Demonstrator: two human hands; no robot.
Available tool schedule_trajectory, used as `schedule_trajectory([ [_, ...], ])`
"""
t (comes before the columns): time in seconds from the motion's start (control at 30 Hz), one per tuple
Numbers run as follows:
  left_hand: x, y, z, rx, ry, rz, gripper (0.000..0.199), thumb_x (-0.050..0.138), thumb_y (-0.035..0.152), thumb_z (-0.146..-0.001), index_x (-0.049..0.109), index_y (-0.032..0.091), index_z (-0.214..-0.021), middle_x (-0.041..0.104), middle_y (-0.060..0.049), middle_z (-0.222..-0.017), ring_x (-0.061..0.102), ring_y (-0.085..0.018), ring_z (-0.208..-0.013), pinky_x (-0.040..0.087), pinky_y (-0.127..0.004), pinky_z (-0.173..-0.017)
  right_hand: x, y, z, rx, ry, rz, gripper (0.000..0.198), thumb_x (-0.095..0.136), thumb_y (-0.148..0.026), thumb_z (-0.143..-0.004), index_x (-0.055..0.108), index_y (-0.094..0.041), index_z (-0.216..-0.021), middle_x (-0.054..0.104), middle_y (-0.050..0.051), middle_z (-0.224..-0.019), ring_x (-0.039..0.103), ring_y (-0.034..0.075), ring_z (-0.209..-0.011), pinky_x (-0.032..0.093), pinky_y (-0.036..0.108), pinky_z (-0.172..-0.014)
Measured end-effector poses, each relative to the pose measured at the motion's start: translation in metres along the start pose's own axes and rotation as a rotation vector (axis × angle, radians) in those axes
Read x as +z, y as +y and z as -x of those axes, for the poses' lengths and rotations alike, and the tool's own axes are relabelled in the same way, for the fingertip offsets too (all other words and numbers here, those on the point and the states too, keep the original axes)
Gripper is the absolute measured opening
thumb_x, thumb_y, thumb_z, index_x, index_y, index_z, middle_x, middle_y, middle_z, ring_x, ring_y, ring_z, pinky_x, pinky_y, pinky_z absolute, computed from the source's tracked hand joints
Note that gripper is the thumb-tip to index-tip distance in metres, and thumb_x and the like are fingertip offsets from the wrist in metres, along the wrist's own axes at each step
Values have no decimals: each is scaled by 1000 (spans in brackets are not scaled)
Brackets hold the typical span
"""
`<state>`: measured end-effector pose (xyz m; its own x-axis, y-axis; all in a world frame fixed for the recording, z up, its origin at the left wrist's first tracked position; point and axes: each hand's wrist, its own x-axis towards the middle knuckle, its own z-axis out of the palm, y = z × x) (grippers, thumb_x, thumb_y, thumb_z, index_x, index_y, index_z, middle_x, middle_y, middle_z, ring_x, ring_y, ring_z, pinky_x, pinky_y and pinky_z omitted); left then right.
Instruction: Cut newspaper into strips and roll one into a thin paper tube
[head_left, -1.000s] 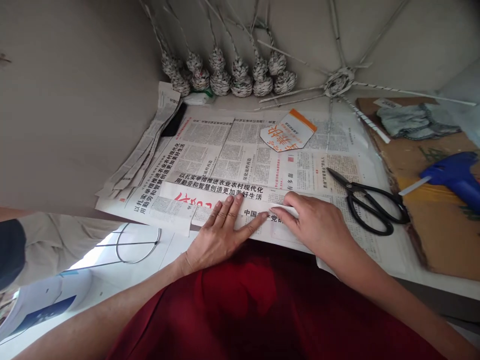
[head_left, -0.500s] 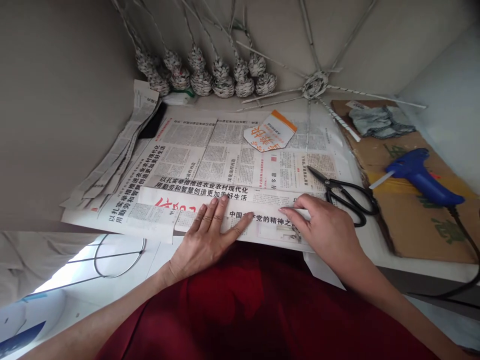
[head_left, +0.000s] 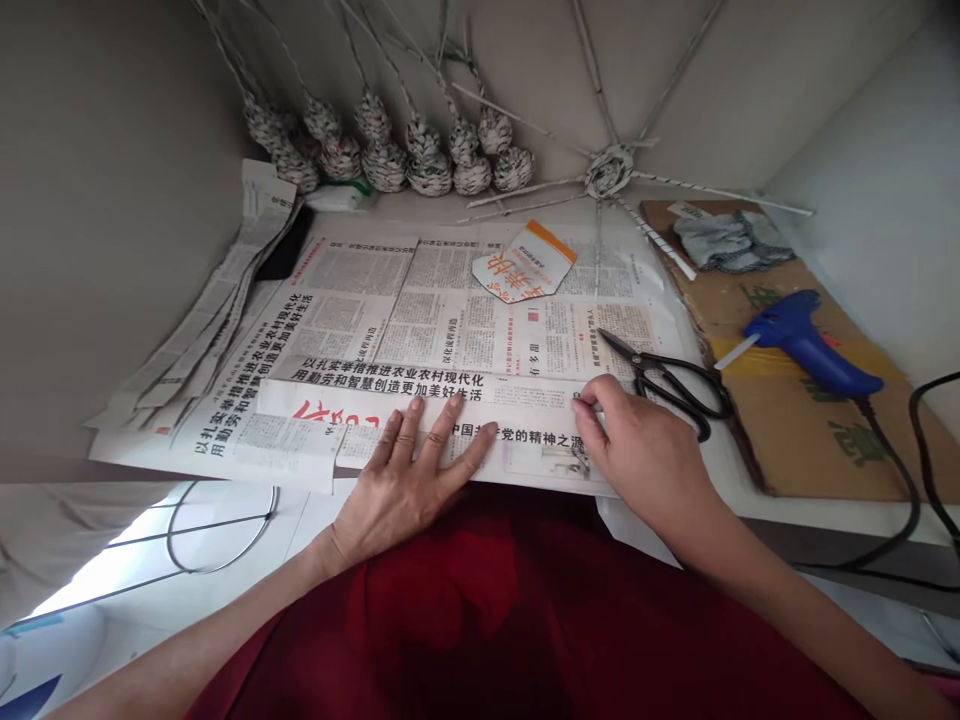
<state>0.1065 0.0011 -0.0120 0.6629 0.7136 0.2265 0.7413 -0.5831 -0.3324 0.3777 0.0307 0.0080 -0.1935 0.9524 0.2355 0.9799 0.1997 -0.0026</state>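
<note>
A folded newspaper sheet point(head_left: 525, 411) with red and black print lies along the table's front edge, over other newspaper pages point(head_left: 360, 285). Pressed flat on its middle is my left hand point(head_left: 409, 485), fingers spread. Toward the sheet's right end, my right hand point(head_left: 652, 450) has thumb and forefinger closed on the paper at the fold; the fingertips are partly hidden. Black-handled scissors point(head_left: 667, 385) lie just beyond my right hand, blades partly apart. Farther back is a cut piece of white and orange packaging point(head_left: 525, 262).
Several woven paper gourds point(head_left: 384, 150) line the back wall beside a woven spoked piece point(head_left: 609, 172). Paper strips point(head_left: 217, 300) are stacked at left. A blue glue gun point(head_left: 814, 345) with a trailing cord and a grey cloth point(head_left: 731, 242) rest on cardboard point(head_left: 810, 455) at right.
My right hand's fingertips have shifted slightly right along the folded sheet. My left hand stays pressed on the paper, its fingers a little wider apart. The whole view has shifted slightly.
</note>
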Motion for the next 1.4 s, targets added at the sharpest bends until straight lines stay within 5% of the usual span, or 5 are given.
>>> schedule_trajectory([
  [0.6, -2, 4, -4, 0, -26, -45, 80, 55, 47, -92, 9, 35, -157, 39, -18, -153, 47, -45, -130, 51, -55, -96, -5, 0, -14, 14, -99, 113, 19, 46, -33, -93, 58, -19, -95, 64, 3, -56, 52, 17, -45, 11, 30, -48],
  [0.97, 1, 6, -3, -35, -61, 36, 84, 56, 44, -92, 2, 37, -156, 25, -17, -159, 44, -46, -132, 46, -59, -101, -2, 6, 4, 122, 196, 66, 22, 56, -39, -92, 64, -19, -88, 68, 3, -66, 61, 19, -54, 31, 30, -48],
  [1.13, 1, 7, -3, -34, -66, 53, 86, 57, 45, -91, 0, 37, -155, 19, -17, -160, 42, -46, -134, 44, -60, -103, -25, 4, 25, -203, 422, -136, 19, 65, -22, -88, 68, -14, -105, 75, 10, -100, 68, 23, -93, 52, 37, -85],
  [1.27, 2, 7, -3, -46, -50, 64, 85, 56, 44, -92, 0, 37, -155, 17, -17, -160, 39, -47, -136, 45, -60, -102, -24, -23, 38, -550, 137, -262, 40, 57, -31, -95, 59, -11, -129, 64, 11, -133, 55, 24, -128, 44, 42, -108],
  [1.4, 3, 8, -3, -60, -49, 112, 86, 57, 38, -92, -2, 37, -155, 16, -16, -160, 36, -46, -137, 44, -60, -104, -8, -44, 43, -578, -87, -201, 58, 44, -40, -100, 39, -8, -148, 37, 15, -154, 31, 26, -145, 31, 48, -118],
])
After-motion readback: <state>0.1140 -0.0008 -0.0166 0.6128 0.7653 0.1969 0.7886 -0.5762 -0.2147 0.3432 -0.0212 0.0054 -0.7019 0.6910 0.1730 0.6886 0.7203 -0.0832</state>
